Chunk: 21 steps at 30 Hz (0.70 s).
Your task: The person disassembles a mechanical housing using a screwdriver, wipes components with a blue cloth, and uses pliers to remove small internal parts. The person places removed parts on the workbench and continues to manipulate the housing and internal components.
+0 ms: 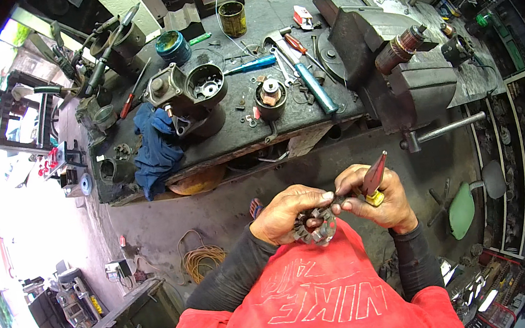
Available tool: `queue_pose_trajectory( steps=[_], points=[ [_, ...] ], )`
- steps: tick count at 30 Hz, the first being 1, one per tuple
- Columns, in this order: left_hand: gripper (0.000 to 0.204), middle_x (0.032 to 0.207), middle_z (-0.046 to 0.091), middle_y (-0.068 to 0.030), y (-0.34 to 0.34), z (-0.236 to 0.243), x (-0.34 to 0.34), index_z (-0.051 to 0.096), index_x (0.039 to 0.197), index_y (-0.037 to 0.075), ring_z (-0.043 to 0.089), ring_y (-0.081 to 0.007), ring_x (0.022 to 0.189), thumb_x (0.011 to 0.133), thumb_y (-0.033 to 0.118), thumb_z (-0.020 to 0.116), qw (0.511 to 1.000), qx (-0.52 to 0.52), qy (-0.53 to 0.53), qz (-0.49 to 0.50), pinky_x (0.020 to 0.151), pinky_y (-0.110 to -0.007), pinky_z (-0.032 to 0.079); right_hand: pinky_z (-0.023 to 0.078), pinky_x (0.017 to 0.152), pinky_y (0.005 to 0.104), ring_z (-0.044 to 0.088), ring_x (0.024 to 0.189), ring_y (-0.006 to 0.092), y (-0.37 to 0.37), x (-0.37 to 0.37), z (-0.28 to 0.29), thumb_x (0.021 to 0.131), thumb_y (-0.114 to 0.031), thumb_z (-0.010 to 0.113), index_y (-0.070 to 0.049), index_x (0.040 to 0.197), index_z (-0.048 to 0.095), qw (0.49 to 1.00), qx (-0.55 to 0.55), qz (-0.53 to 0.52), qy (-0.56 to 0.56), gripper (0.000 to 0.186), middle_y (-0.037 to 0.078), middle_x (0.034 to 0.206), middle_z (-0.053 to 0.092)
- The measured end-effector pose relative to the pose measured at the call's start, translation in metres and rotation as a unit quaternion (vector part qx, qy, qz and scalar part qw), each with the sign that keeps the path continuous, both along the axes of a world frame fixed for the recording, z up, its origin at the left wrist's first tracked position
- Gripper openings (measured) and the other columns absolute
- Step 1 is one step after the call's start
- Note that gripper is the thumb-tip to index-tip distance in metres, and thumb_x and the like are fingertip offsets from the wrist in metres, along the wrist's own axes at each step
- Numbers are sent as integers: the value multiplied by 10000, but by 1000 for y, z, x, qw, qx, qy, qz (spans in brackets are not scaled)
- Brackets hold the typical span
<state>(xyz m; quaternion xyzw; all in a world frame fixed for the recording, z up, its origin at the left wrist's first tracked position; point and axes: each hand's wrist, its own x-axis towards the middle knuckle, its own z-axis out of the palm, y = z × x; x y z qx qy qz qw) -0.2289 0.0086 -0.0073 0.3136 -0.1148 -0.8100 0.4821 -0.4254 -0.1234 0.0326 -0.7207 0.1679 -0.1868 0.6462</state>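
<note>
My left hand (285, 217) is closed on a dark, ring-shaped metal part with toothed segments and small red spots (323, 232), held low in front of my red shirt. Beside it, my right hand (382, 208) grips pliers (375, 176) with reddish jaws pointing up and a yellow handle in the palm. Its thumb and index finger also pinch at a small dark piece (339, 202) on the upper right of the ring part, close to my left thumb. What exactly that small piece is, I cannot make out.
A dark workbench (210, 160) carries a housing (171, 90), a motor part (271, 100), tools and a blue cloth (156, 151). A large vise (415, 99) with a long bar stands right. A green stool (462, 211) and coiled orange cable (202, 263) are on the floor.
</note>
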Motion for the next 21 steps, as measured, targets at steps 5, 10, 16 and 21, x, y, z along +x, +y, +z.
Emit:
queue_pose_trajectory(
  steps=[5, 10, 16, 21],
  points=[
    [334, 742, 655, 0, -1, 6, -1, 763, 999, -1, 470, -44, 563, 1041, 293, 612, 992, -5, -103, 68, 528, -216, 373, 544, 899, 342, 687, 1011, 202, 14, -3, 2, 801, 28, 757, 14, 1043, 716, 993, 70, -100, 7, 245, 115, 1052, 723],
    [250, 757, 639, 5, -4, 4, -5, 689, 970, 35, 470, -38, 563, 1043, 243, 570, 985, -10, -139, 105, 526, -206, 371, 546, 900, 343, 682, 1016, 190, 33, -1, -1, 788, 69, 738, 9, 1061, 710, 991, 71, -110, 20, 281, 107, 1076, 718],
    [222, 744, 622, 5, -4, 6, -7, 618, 895, 76, 489, -46, 551, 1043, 230, 556, 984, -2, -143, 105, 512, -208, 384, 552, 913, 352, 680, 1032, 200, 41, 2, -7, 805, 78, 746, 10, 1073, 716, 993, 53, -109, 11, 278, 106, 1104, 703],
    [219, 730, 617, 8, -3, 5, -7, 616, 893, 79, 524, -55, 561, 1040, 232, 560, 982, -5, -161, 96, 518, -214, 415, 552, 918, 341, 669, 1051, 193, 48, 3, -7, 814, 86, 745, 5, 1067, 724, 990, 78, -115, 20, 267, 106, 1117, 693]
  ],
)
